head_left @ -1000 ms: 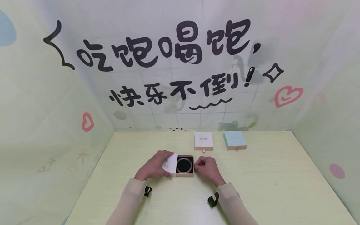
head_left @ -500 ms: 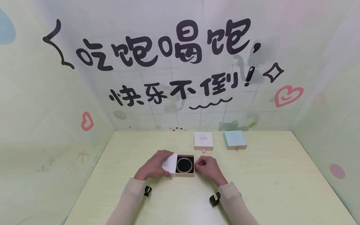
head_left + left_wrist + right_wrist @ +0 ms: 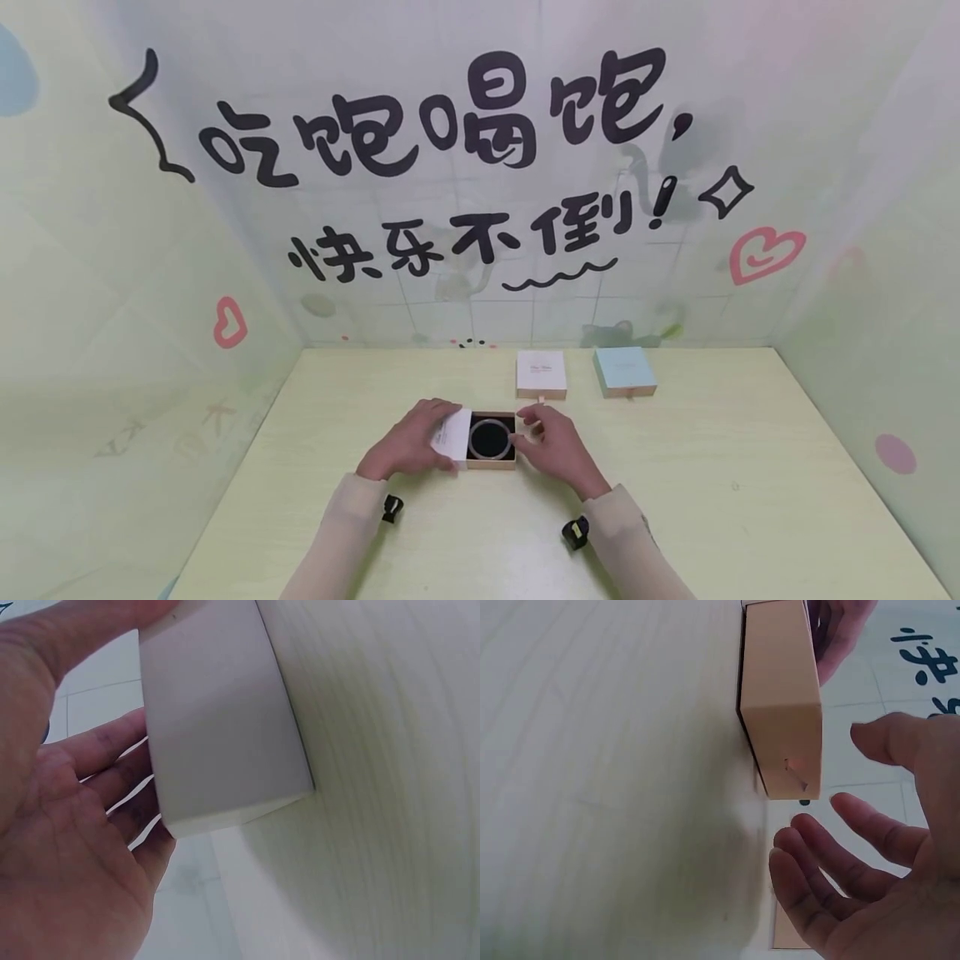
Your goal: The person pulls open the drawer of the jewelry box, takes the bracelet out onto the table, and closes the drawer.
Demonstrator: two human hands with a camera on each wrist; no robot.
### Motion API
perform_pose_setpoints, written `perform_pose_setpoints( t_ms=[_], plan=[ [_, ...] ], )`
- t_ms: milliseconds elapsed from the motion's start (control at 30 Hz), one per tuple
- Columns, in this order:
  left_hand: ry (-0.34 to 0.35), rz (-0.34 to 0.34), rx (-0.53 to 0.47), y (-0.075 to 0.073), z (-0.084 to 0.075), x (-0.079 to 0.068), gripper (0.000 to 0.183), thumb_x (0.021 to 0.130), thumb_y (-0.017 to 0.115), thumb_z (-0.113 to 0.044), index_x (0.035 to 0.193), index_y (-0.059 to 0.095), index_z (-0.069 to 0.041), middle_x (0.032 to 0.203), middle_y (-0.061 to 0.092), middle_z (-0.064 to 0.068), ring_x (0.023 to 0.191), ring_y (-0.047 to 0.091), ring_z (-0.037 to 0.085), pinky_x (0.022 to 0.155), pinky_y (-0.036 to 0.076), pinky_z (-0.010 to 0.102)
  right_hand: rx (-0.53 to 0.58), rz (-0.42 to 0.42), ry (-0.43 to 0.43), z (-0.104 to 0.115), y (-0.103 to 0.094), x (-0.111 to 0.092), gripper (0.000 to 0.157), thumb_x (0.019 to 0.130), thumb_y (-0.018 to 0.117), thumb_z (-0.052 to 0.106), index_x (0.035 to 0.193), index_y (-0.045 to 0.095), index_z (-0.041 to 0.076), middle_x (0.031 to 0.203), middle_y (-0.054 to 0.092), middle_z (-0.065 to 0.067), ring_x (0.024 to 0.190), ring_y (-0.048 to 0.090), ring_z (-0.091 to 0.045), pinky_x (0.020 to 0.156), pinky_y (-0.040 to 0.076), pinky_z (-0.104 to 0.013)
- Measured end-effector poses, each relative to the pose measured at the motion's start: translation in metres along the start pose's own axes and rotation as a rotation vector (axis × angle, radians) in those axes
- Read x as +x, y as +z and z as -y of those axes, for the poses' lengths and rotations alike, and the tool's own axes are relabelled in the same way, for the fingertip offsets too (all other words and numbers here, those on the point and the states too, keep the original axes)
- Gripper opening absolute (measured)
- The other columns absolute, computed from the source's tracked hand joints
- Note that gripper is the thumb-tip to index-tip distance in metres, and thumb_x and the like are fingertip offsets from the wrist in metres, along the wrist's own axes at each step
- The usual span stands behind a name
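Box sleeve (image 3: 456, 435) sat gripped at its edges by the left hand (image 3: 407, 440). The right hand (image 3: 557, 445) spread beside the drawer (image 3: 784, 739), apparently just apart, with table (image 3: 720, 483) stretching rightward.

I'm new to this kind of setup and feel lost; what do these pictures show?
No machine here: a person works with a bare left hand and right hand. The wide picture comes from a camera on the head; each close one from a camera on a wrist. On the table lie a white box, a blue box and, nearer, a tray partway out of its white cover. A pale ring lies in the tray. The left hand grips the cover; the right hand is near the tray, holding nothing.
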State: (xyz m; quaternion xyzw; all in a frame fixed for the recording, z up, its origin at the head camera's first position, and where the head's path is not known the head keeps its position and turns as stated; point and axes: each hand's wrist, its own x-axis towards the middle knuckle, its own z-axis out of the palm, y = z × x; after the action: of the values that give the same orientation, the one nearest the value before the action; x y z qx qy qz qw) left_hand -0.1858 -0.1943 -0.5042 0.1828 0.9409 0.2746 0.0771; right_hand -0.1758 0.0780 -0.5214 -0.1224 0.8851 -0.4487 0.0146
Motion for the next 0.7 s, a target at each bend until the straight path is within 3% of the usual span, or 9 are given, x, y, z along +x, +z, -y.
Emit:
perform_pose_setpoints(
  t_ms=[133,267,500,700],
  plan=[
    [-0.005,-0.006,-0.005,-0.001,0.0,0.0,0.094,0.063,0.098,-0.021,0.146,0.054,-0.01,0.146,0.056,0.009,0.134,0.05,0.029,0.109,0.047,0.05,-0.089,0.032,-0.061,0.01,-0.001,0.0,0.045,0.088,0.079,0.028,0.127,0.067,0.008,0.123,0.067,-0.013,0.114,0.062,-0.031,0.096,0.053,-0.051],
    [0.002,-0.005,-0.008,-0.002,-0.001,0.0,0.094,0.064,0.098,-0.021,0.146,0.054,-0.009,0.146,0.056,0.009,0.135,0.049,0.029,0.111,0.045,0.051,-0.206,0.068,-0.11,0.018,-0.001,0.001,0.049,0.087,0.08,0.033,0.129,0.067,0.012,0.128,0.064,-0.01,0.118,0.057,-0.029,0.098,0.052,-0.048],
    [0.006,0.003,0.002,-0.001,0.0,0.0,0.094,0.064,0.098,-0.021,0.146,0.054,-0.01,0.146,0.056,0.007,0.135,0.048,0.028,0.112,0.045,0.05,-0.35,0.132,-0.244,0.036,0.002,0.005,0.052,0.085,0.08,0.034,0.128,0.068,0.008,0.12,0.064,-0.01,0.099,0.055,-0.019,0.079,0.054,-0.034],
    [0.001,0.013,0.003,0.0,0.0,-0.001,0.093,0.066,0.098,-0.022,0.147,0.054,-0.011,0.147,0.056,0.006,0.136,0.048,0.028,0.112,0.044,0.049,-0.476,0.204,-0.307,0.046,0.014,0.012,0.041,0.088,0.077,0.032,0.122,0.071,0.009,0.113,0.066,-0.006,0.097,0.052,-0.017,0.075,0.053,-0.028]
  ],
)
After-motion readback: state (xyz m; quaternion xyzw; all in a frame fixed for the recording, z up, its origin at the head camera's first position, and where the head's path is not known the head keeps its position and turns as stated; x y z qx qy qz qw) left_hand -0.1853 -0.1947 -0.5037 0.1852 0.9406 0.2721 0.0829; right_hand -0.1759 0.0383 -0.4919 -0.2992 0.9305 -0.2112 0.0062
